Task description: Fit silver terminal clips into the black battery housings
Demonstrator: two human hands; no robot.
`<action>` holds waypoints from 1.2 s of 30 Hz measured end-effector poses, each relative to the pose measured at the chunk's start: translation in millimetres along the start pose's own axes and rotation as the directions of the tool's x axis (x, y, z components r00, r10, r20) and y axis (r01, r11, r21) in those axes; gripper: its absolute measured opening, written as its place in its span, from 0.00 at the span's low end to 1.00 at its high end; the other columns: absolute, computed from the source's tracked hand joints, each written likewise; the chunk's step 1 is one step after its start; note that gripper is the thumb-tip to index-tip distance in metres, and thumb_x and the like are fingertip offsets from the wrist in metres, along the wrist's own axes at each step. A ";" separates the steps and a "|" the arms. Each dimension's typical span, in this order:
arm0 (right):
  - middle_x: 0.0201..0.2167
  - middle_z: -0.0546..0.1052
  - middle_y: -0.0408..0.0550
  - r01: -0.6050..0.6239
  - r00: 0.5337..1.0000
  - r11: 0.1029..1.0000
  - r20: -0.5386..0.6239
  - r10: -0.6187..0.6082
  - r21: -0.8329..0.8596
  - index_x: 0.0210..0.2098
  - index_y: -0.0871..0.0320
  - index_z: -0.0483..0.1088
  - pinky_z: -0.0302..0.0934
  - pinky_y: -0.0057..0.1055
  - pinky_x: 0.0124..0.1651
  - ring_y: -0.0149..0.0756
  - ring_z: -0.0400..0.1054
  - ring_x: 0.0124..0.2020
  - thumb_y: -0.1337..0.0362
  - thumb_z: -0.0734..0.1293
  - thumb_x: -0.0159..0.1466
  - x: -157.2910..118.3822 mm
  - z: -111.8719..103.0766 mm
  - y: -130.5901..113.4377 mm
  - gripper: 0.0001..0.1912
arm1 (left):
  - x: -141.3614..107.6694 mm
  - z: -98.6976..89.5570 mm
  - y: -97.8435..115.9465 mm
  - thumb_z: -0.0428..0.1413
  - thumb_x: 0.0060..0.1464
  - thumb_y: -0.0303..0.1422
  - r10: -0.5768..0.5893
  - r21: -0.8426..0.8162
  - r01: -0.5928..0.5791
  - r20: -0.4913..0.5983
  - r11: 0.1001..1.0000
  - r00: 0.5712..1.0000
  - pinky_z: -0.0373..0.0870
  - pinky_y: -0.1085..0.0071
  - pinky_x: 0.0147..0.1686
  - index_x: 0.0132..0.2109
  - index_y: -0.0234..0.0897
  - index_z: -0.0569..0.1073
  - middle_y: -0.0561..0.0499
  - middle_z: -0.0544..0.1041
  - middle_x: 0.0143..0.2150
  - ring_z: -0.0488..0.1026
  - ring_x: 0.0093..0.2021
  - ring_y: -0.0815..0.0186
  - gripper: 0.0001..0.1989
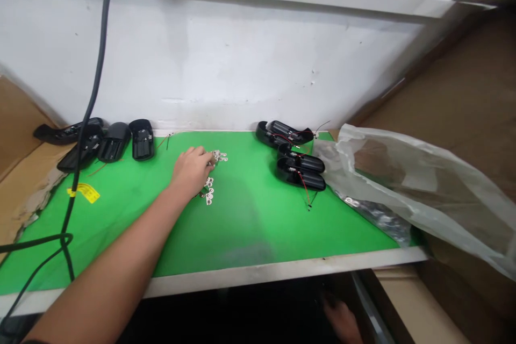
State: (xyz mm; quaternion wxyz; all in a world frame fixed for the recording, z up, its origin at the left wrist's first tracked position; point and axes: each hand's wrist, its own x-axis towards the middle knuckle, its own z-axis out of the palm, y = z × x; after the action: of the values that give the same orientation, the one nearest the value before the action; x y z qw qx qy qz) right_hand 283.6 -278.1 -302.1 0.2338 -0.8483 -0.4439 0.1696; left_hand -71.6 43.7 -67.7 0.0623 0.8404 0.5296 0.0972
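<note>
My left hand (192,171) reaches over the green mat with its fingers curled down on a pile of small silver-white plates with round holes (219,156). The fingertips are partly hidden among the plates. Close by the wrist lies a second cluster of the same small plates (209,192). Low in the view, below the table edge, my right hand (341,316) is in shadow and blurred. A dark shape touches its fingers, but I cannot make out what it is.
Several black plastic housings (142,141) with thin wires stand at the back left; more black housings (302,174) lie at right. A clear plastic bag (374,172) leans against cardboard (459,102). A dark cable (100,59) hangs across the left, bearing a yellow tag (88,192).
</note>
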 end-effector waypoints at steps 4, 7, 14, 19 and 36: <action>0.23 0.83 0.47 0.310 0.908 0.949 -0.279 -0.313 -0.056 0.26 0.51 0.76 0.73 0.36 0.22 0.49 0.80 0.23 0.58 0.62 0.61 -2.3 -42.1 -26.1 0.13 | 0.8 -0.6 1.4 0.55 0.64 0.29 0.019 0.008 -0.019 0.000 1.000 1.000 0.67 0.56 0.49 0.44 0.41 0.80 0.44 0.77 0.46 0.71 0.51 0.51 0.08; 0.27 0.81 0.45 0.674 0.615 0.718 -0.406 -0.676 -0.173 0.31 0.53 0.75 0.73 0.31 0.31 0.38 0.79 0.26 0.70 0.63 0.63 0.2 -80.5 -81.2 0.10 | 1.3 -0.8 2.2 0.55 0.64 0.29 0.067 0.047 -0.066 -0.024 0.997 0.997 0.67 0.55 0.48 0.44 0.40 0.80 0.43 0.77 0.47 0.70 0.51 0.51 0.08; 0.35 0.77 0.48 0.835 0.408 0.521 -0.434 -0.803 -0.178 0.43 0.56 0.73 0.67 0.35 0.39 0.37 0.73 0.36 0.75 0.67 0.64 57.7 -113.1 -215.9 0.11 | 1.2 3.7 -4.4 0.54 0.64 0.28 0.219 0.036 -0.219 -0.018 0.975 0.975 0.68 0.56 0.49 0.44 0.39 0.78 0.44 0.77 0.49 0.69 0.50 0.53 0.08; 0.53 0.76 0.60 0.699 0.560 0.614 -0.254 -0.789 -0.367 0.52 0.59 0.71 0.67 0.47 0.52 0.52 0.70 0.54 0.57 0.67 0.67 116.1 -91.1 -253.5 0.17 | -2.1 6.1 -10.6 0.55 0.63 0.27 0.328 -0.075 -0.329 -0.030 0.941 0.944 0.67 0.57 0.50 0.43 0.40 0.79 0.46 0.78 0.50 0.69 0.51 0.55 0.08; 0.50 0.77 0.61 0.765 0.542 0.559 -0.150 -0.827 -0.319 0.44 0.57 0.76 0.67 0.55 0.57 0.53 0.71 0.54 0.52 0.64 0.69 143.5 -65.3 -255.5 0.17 | -5.7 5.9 -6.9 0.58 0.61 0.28 0.195 -0.126 -0.195 -0.012 0.973 0.981 0.64 0.57 0.49 0.45 0.42 0.78 0.48 0.80 0.48 0.71 0.52 0.54 0.07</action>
State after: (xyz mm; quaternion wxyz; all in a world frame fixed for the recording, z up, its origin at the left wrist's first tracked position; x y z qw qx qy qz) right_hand 222.5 -47.9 -119.4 0.2530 -0.5858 -0.7592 -0.1283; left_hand -78.7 41.5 -75.4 0.1056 0.8826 0.4375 0.1357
